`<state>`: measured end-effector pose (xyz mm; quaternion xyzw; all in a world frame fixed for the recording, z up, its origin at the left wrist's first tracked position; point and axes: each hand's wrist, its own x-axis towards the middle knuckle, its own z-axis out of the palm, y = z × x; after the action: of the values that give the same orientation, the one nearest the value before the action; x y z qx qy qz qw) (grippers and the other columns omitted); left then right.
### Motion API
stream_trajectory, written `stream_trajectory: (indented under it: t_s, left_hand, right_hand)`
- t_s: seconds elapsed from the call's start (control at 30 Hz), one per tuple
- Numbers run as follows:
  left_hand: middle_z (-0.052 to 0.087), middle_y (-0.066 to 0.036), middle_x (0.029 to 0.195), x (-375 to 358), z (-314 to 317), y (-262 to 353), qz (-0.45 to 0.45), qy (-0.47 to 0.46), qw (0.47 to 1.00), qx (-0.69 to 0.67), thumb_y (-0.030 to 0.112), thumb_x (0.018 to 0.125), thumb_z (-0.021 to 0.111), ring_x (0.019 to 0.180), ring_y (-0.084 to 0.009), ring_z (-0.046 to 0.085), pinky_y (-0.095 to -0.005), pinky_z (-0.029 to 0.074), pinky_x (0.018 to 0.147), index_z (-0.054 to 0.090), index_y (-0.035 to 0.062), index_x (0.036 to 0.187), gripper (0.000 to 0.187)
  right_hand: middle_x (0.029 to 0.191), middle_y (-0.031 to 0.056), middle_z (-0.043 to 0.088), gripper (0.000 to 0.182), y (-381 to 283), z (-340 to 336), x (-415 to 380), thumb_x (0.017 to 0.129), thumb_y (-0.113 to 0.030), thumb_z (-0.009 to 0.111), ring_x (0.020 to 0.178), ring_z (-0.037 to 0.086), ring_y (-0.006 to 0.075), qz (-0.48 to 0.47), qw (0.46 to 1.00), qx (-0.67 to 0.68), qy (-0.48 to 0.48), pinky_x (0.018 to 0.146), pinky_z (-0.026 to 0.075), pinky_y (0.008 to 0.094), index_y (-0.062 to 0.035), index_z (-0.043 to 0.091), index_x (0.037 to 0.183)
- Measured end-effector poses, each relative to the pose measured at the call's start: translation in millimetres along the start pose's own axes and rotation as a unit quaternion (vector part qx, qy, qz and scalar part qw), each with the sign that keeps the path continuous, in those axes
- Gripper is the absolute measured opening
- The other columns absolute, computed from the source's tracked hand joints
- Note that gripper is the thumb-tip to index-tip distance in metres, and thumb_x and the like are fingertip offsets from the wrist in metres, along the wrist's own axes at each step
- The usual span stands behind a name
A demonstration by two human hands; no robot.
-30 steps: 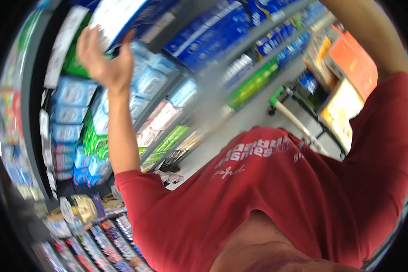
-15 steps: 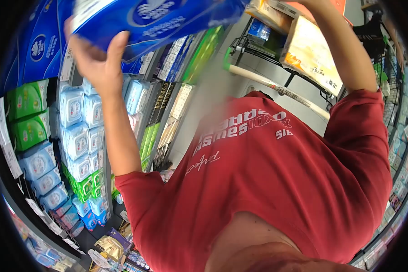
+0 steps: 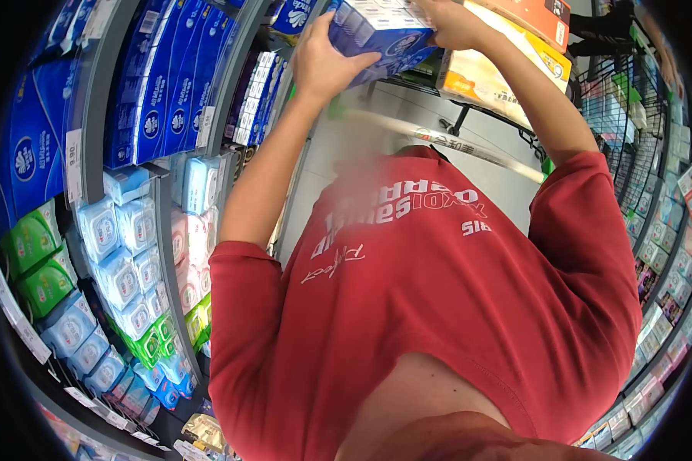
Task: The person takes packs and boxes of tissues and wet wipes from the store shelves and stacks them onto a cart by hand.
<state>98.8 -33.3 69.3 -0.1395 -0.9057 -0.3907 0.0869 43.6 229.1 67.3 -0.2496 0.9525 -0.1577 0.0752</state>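
Observation:
A blue and white multipack of tissues (image 3: 392, 42) is held up at the top of the view, between my two hands. My left hand (image 3: 323, 65) grips its left side, with the thumb stretched along the near edge. On its right end lies my right hand (image 3: 455, 24), its fingertips partly hidden. Right beside and under my right hand, a yellow and white tissue pack (image 3: 507, 65) rests in a shopping cart. An orange pack (image 3: 534, 19) lies behind it.
The cart's handle bar (image 3: 454, 142) crosses in front of my body. Shelves at the left hold blue tissue packs (image 3: 158, 84), light blue wipes (image 3: 119, 276) and green packs (image 3: 34, 261). A black wire cart (image 3: 638, 107) and more stocked shelves (image 3: 661, 323) stand at the right.
The blue multipack has moved right, away from the shelf and towards the cart, and has turned to show its white side. My right hand has come down and left onto it.

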Motion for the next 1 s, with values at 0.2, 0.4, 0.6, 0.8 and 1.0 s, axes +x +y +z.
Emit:
stream_trajectory:
  t_s: [0.2,0.4,0.6,0.8,1.0]
  left_hand:
    - [0.064,-0.02,0.124,11.7,46.9,7.2,-0.072,-0.028,0.995,0.068,0.048,0.058,0.09,0.114,-0.0327,0.063,-0.0428,0.05,0.096,0.055,-0.001,0.131,0.094]
    - [0.063,-0.015,0.124,32.9,87.0,1.7,-0.117,-0.098,0.986,0.072,0.05,0.061,0.086,0.112,-0.0326,0.063,-0.0435,0.051,0.092,0.052,0.0089,0.136,0.092]
    - [0.064,-0.014,0.119,26.3,133.1,-4.5,-0.099,-0.055,0.991,0.067,0.045,0.062,0.087,0.109,-0.033,0.064,-0.0447,0.052,0.089,0.054,0.0113,0.133,0.085]
    - [0.06,-0.019,0.126,7.3,171.2,-15.2,-0.188,-0.029,0.982,-0.01,0.049,0.064,0.087,0.116,-0.0346,0.06,-0.045,0.05,0.094,0.052,0.0054,0.134,0.09]
    - [0.07,-0.016,0.111,9.4,191.6,-34.0,-0.257,-0.044,0.965,-0.025,0.051,0.067,0.084,0.104,-0.0325,0.067,-0.0419,0.052,0.09,0.06,0.0059,0.126,0.079]
  right_hand:
    - [0.118,0.0241,0.063,0.072,27.2,25.3,9.0,0.069,-0.012,0.075,0.114,0.059,0.0402,0.043,0.994,0.029,-0.099,0.097,0.049,0.0431,-0.0039,0.048,0.135]
    - [0.114,0.0208,0.068,0.087,29.9,40.5,22.0,0.064,-0.02,0.082,0.107,0.064,0.0378,0.021,0.994,0.102,-0.044,0.09,0.052,0.0419,-0.0113,0.045,0.142]
    - [0.119,0.0205,0.065,0.091,49.8,46.2,27.3,0.061,-0.012,0.082,0.109,0.063,0.0379,0.008,0.985,0.153,-0.08,0.092,0.052,0.0421,-0.0101,0.042,0.144]
    - [0.126,0.021,0.063,0.097,67.8,56.9,37.5,0.055,0.003,0.08,0.118,0.059,0.037,0.064,0.977,0.044,-0.197,0.1,0.049,0.0385,-0.0049,0.044,0.145]
    - [0.119,0.0229,0.066,0.092,73.5,63.2,70.5,0.052,0.005,0.075,0.113,0.063,0.0336,0.042,0.962,0.056,-0.263,0.095,0.051,0.0381,-0.0054,0.051,0.141]
